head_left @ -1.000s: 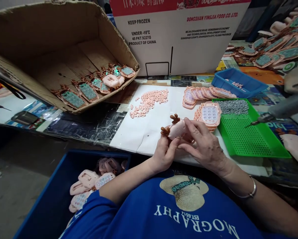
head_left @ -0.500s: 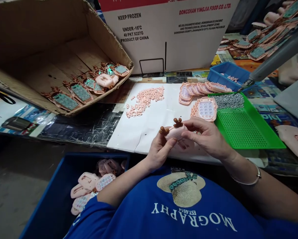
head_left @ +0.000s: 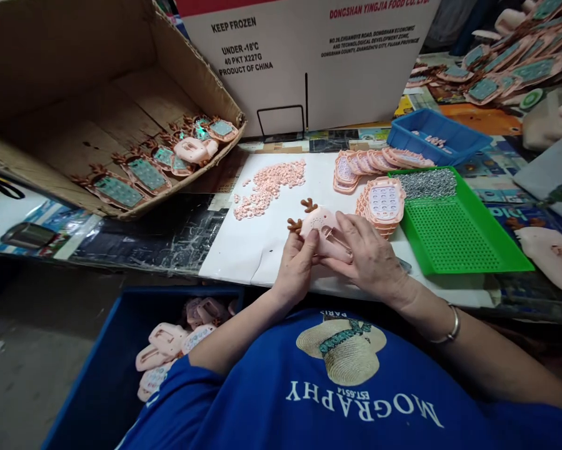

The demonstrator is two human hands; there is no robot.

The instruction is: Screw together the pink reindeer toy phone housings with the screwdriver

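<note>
Between both hands is a pink plastic toy casing [head_left: 326, 226] with brown antlers, its back with small holes and a slot facing up. My left hand [head_left: 296, 265] grips the antler end, thumb on top. My right hand [head_left: 367, 250] is closed round the other end, fingers over the far edge. Just beyond them on a white sheet [head_left: 236, 253] lies a heap of small pink pieces [head_left: 271, 187]. To the right of my hands stands a stack of pink keypad panels [head_left: 381, 203], with a fanned row of similar panels [head_left: 356, 167] behind.
A green tray [head_left: 459, 240] with small metal screws [head_left: 428, 184] is at right, near a blue bin [head_left: 442, 134]. An open cardboard box [head_left: 125, 106] at left holds casings with green circuit boards. Below it, a blue crate [head_left: 93, 375] contains pink casings. A printed carton [head_left: 290, 69] stands behind.
The casing has been turned so its slotted back faces up, antlers pointing left. My right hand has shifted round its right end. A grey tool at upper right has swung out of place.
</note>
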